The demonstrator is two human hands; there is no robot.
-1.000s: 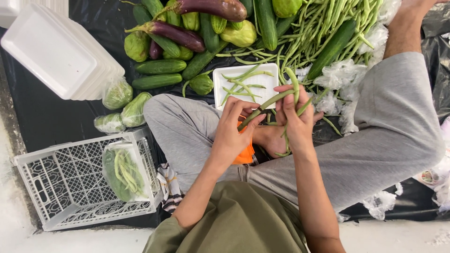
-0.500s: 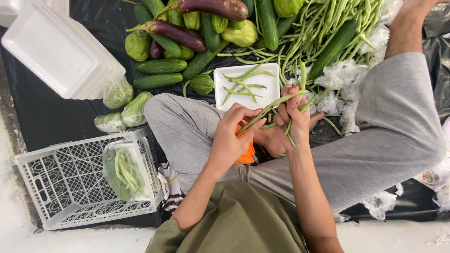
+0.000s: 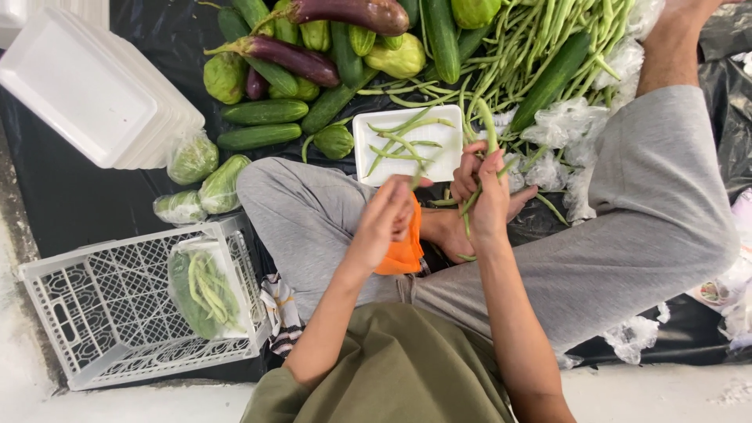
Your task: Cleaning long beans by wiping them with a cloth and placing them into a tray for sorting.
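Black sheeting under my crossed legs carries the white foam tray, so with my right hand closed on a bunch of green beans, my loosely curled left hand should lay each bean flat, lengthwise, parallel.
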